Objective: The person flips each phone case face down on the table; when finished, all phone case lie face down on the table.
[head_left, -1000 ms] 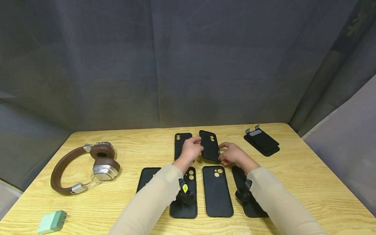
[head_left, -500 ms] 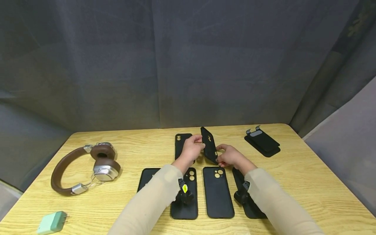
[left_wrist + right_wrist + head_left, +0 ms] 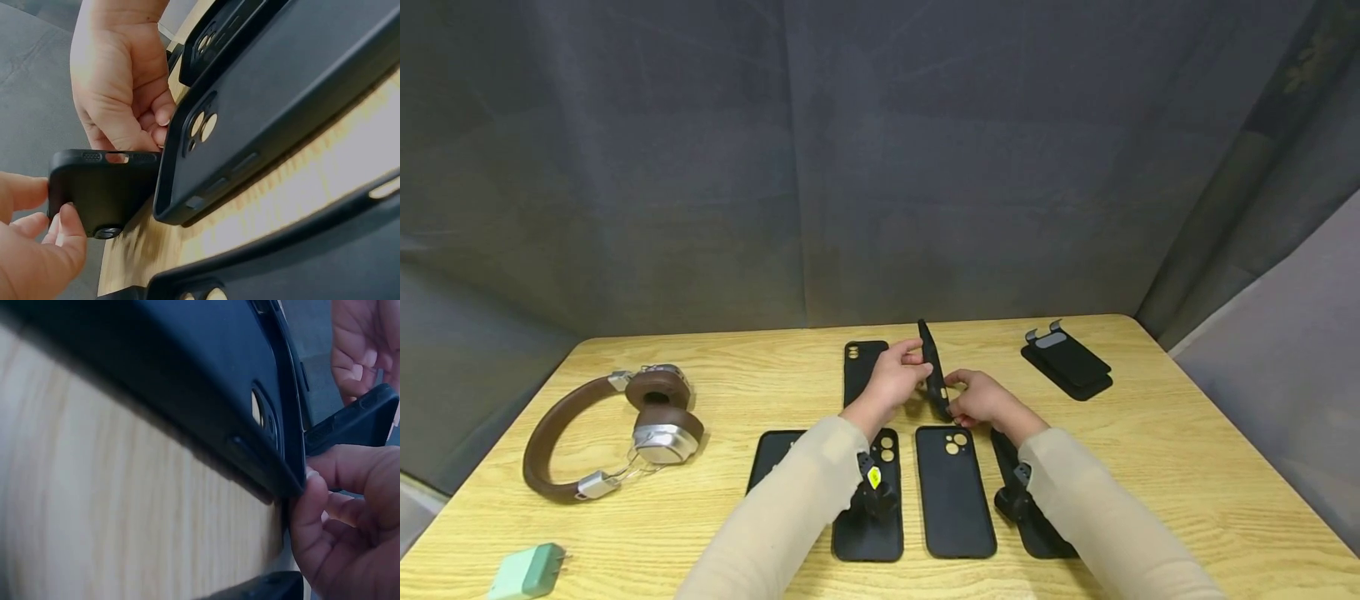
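A slim black silicone phone case (image 3: pixel 933 370) is held on edge at the frame's centre, pinched by the left hand (image 3: pixel 891 379) and right hand (image 3: pixel 981 398) above a light wood-grain table (image 3: pixel 1150 467) (dark grey curtain (image 3: pixel 700 167) fills the upper frame). Brown headphones (image 3: pixel 617 429) lie at left.

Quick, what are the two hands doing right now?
Left hand: grips the upper end of the black phone case, which stands on edge.
Right hand: pinches the same case's lower end.
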`<move>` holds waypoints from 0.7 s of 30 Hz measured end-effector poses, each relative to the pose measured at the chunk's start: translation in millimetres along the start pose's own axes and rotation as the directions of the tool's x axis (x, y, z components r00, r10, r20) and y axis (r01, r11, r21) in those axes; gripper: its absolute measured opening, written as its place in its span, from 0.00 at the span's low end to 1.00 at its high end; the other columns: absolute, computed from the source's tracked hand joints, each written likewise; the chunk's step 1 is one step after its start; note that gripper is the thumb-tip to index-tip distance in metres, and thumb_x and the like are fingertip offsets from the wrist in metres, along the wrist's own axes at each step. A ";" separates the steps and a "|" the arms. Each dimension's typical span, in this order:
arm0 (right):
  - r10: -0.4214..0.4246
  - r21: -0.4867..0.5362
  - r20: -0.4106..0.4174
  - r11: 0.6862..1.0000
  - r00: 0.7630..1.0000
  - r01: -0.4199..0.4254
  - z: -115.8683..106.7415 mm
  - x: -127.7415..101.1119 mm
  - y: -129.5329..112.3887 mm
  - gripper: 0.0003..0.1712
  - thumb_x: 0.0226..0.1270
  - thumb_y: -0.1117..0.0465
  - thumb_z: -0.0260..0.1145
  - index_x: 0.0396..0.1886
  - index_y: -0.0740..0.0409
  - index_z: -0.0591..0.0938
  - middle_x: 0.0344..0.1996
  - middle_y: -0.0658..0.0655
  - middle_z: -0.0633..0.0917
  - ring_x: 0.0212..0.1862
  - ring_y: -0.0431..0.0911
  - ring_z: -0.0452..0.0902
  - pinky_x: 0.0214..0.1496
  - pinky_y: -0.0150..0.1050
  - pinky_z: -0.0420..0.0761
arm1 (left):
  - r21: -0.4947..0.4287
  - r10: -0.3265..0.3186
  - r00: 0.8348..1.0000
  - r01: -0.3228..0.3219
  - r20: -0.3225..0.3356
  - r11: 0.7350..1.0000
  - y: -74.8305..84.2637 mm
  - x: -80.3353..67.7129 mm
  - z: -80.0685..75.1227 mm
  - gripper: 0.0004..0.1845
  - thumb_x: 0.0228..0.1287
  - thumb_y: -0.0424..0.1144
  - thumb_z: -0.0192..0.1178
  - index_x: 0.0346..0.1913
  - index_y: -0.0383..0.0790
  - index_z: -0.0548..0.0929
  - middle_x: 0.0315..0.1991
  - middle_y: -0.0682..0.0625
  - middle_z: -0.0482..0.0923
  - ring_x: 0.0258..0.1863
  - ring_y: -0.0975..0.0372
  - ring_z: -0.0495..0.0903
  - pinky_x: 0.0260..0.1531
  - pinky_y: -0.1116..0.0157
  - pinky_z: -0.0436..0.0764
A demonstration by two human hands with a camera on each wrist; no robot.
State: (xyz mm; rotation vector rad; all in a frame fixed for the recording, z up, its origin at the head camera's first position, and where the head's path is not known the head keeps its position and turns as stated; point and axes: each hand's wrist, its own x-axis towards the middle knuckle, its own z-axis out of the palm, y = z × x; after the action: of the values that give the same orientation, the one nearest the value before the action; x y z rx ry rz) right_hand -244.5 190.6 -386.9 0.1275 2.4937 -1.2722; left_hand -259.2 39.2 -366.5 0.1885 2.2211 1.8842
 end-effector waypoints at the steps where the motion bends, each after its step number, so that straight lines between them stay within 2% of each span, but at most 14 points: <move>1: -0.001 -0.005 0.000 1.000 1.000 0.001 0.1 0.0 0.1 0.32 0.54 0.75 0.57 0.63 0.68 0.66 0.19 0.56 0.76 0.19 0.41 0.71 0.21 0.31 0.74 | 0.003 -0.003 1.000 0.003 0.006 1.000 0.2 0.1 0.6 0.25 0.63 0.31 0.57 0.64 0.39 0.69 0.50 0.40 0.72 0.44 0.54 0.76 0.44 0.56 0.76; 4: -0.010 -0.016 0.001 1.000 1.000 0.010 0.4 -0.3 0.4 0.33 0.54 0.76 0.56 0.63 0.68 0.66 0.19 0.55 0.75 0.19 0.41 0.71 0.21 0.31 0.74 | 0.004 -0.011 1.000 0.011 0.018 1.000 1.0 -0.1 3.8 0.25 0.64 0.33 0.56 0.65 0.43 0.69 0.50 0.42 0.72 0.43 0.55 0.76 0.44 0.55 0.76; 8: -0.034 -0.011 0.031 0.999 0.999 0.035 -1.0 -2.5 0.8 0.33 0.54 0.75 0.54 0.65 0.69 0.65 0.18 0.55 0.75 0.19 0.41 0.71 0.22 0.31 0.74 | -0.005 -0.001 1.000 0.001 0.014 1.000 1.1 -0.2 7.9 0.25 0.65 0.33 0.55 0.65 0.45 0.68 0.51 0.41 0.72 0.45 0.55 0.75 0.39 0.61 0.76; 11: -0.038 0.027 0.065 0.999 0.997 0.036 -4.2 -5.8 2.0 0.31 0.58 0.72 0.53 0.65 0.71 0.64 0.21 0.56 0.76 0.21 0.41 0.72 0.23 0.31 0.75 | -0.014 0.013 1.000 -0.012 0.016 1.000 0.7 0.1 10.2 0.25 0.65 0.33 0.54 0.66 0.44 0.68 0.54 0.40 0.70 0.48 0.55 0.75 0.39 0.65 0.75; 15: -0.051 0.111 0.084 0.993 0.995 0.042 -11.4 -11.8 4.4 0.29 0.61 0.69 0.52 0.64 0.71 0.65 0.28 0.58 0.77 0.25 0.42 0.74 0.29 0.33 0.78 | -0.024 0.012 1.000 -0.012 0.023 1.000 1.3 1.1 13.5 0.26 0.65 0.32 0.54 0.66 0.43 0.67 0.56 0.39 0.69 0.51 0.54 0.73 0.43 0.64 0.75; 18: -0.122 0.188 0.096 0.977 0.988 0.102 -17.9 -17.3 4.7 0.31 0.59 0.69 0.53 0.65 0.70 0.63 0.35 0.60 0.77 0.32 0.44 0.75 0.36 0.36 0.78 | -0.025 0.004 1.000 -0.004 0.017 1.000 1.5 2.0 15.3 0.26 0.65 0.32 0.54 0.66 0.44 0.67 0.55 0.40 0.69 0.52 0.54 0.73 0.45 0.62 0.74; 21: -0.202 0.276 0.115 0.947 0.973 0.164 -24.0 -21.3 4.5 0.33 0.59 0.70 0.53 0.67 0.69 0.60 0.40 0.60 0.76 0.38 0.47 0.73 0.43 0.39 0.77 | -0.020 0.003 1.000 -0.003 0.009 1.000 1.7 3.0 16.7 0.26 0.65 0.32 0.54 0.66 0.44 0.67 0.55 0.42 0.69 0.51 0.55 0.72 0.46 0.62 0.74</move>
State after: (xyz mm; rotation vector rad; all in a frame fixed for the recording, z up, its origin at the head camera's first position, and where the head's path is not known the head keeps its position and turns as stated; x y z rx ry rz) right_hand -229.6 214.0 -370.2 -0.1315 2.2468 -1.6279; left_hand -258.0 56.1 -367.6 0.1969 2.1961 1.9028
